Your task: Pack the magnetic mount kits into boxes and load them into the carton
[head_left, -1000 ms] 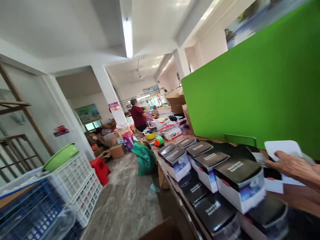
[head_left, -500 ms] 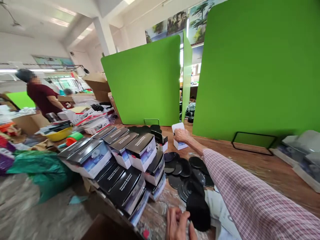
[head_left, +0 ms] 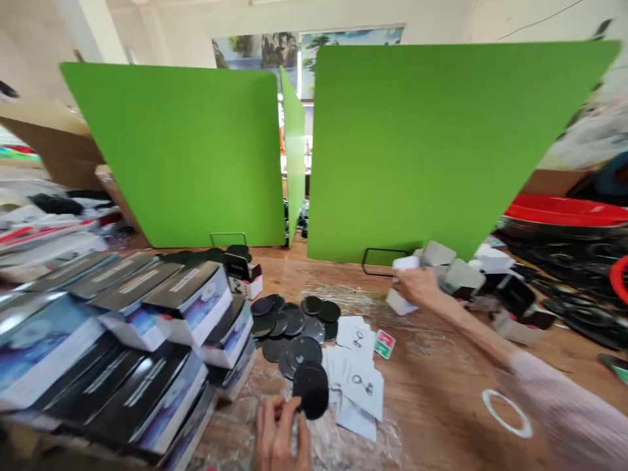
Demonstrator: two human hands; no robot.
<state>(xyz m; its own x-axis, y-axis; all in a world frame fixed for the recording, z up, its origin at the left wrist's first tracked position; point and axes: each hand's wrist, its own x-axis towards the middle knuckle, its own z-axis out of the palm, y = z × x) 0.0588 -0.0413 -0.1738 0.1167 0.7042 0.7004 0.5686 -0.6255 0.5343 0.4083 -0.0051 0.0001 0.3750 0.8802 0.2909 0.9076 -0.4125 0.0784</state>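
Observation:
My left hand (head_left: pixel 282 432) is at the front of the table, fingers curled, pinching the edge of a round black disc (head_left: pixel 311 390). That disc is tilted up towards me, in front of a loose spread of similar black discs (head_left: pixel 294 320). My right hand (head_left: pixel 417 286) reaches far forward to the right, closed around a small white box (head_left: pixel 403 302) standing on the table. Several grey and white boxes (head_left: pixel 458 278) are just right of that hand. White printed leaflets (head_left: pixel 363 386) lie in a loose pile right of the discs.
Stacked black-topped printed cartons (head_left: pixel 142 366) fill the left side. A small open carton (head_left: pixel 244 278) stands behind the discs. Green panels (head_left: pixel 417 150) on wire feet line the back. A white ring (head_left: pixel 507 413) and a red-green card (head_left: pixel 384 344) lie on the table.
My view has turned right. My right hand has carried the white box from beside the small open carton to the grey and white boxes at right. My left hand stays at the black disc.

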